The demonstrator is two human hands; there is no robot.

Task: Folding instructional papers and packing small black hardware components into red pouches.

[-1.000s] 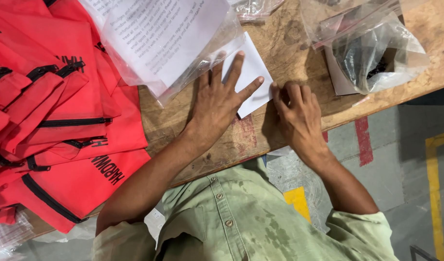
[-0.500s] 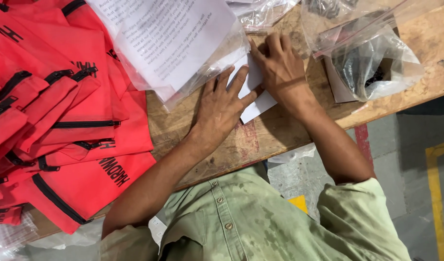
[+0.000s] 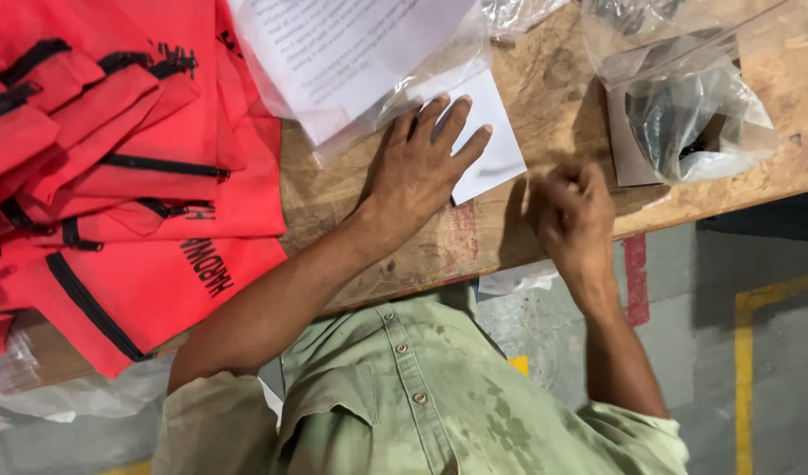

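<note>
From my feed, the left hand (image 3: 417, 171) lay flat on the small white card (image 3: 485, 141), its fingers (image 3: 452, 123) spread and released, pinning the card to the wooden surface (image 3: 554, 79) just beside a clear sleeve of printed sheets (image 3: 351, 53). The right hand (image 3: 573, 215) hovered blurred near the surface edge, fingers curled in; I couldn't tell whether they pinched anything. Red zip pouches (image 3: 113, 176) were heaped to one side, a clear bag of dark parts (image 3: 694, 119) to the other.

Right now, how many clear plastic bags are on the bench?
3 at least: one holding printed sheets by the left hand, one with dark contents at right, and one cropped at the top edge.
</note>
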